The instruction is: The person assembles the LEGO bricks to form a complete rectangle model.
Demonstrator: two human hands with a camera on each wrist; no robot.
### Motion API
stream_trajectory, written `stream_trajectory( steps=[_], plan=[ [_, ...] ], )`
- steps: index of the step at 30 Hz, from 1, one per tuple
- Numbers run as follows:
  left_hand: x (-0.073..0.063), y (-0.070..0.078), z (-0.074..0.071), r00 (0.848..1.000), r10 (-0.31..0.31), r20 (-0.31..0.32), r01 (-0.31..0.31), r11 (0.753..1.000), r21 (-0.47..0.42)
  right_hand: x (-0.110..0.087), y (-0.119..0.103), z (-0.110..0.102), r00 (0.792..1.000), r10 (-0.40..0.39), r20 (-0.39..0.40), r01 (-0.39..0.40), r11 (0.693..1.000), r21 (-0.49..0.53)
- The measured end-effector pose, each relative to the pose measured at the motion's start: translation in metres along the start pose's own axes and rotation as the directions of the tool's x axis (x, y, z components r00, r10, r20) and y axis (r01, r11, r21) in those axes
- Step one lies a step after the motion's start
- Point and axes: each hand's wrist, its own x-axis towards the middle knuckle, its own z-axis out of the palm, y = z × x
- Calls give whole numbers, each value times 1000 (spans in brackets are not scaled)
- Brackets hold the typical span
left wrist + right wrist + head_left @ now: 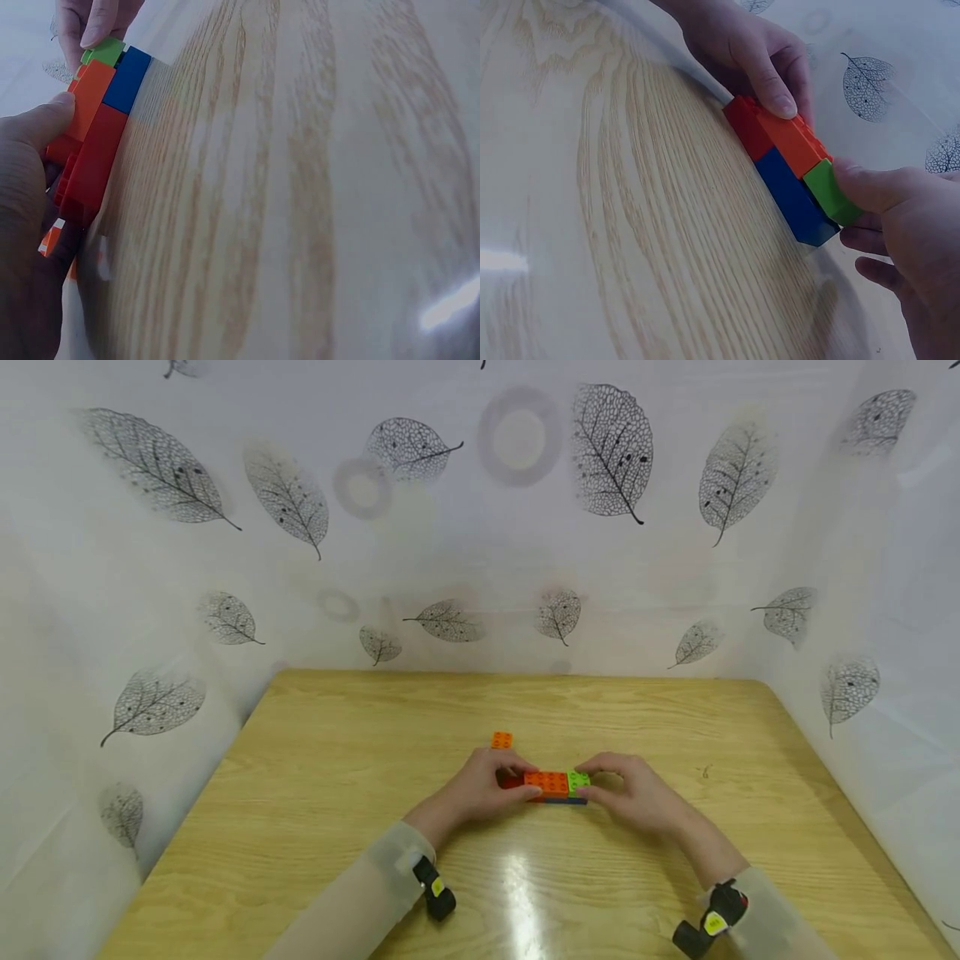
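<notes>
Near the middle of the table, a red brick [746,129] and a blue brick [791,196] lie end to end as a lower row. An orange brick [546,783] sits on top across both. My left hand [480,787] pinches the orange brick between thumb and fingers at its left end. At the right end, my right hand [637,792] pinches a small green brick [829,193] over the blue one, right against the orange brick's end. In the right wrist view the green brick looks slightly tilted.
A small loose orange brick [502,740] lies on the wooden table [337,735] just behind my left hand. A white curtain [465,552] with a leaf print hangs behind the table and along its sides.
</notes>
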Motion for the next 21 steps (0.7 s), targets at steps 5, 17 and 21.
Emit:
stream_trajectory(
  steps=[5, 17, 21],
  plan=[
    [0, 0, 1, 1000, -13, 0, 13, 1000, -2, 2, 1, 2, 1000, -18, -14, 18, 1000, 3],
    [-1, 2, -1, 1000, -7, -2, 7, 1000, 14, 4, 5, 6, 994, -103, -37, 102, 995, -18],
    [-1, 4, -1, 1000, -6, -2, 6, 1000, 15, 6, 7, 5, 993, -118, -31, 118, 993, -3]
  ],
)
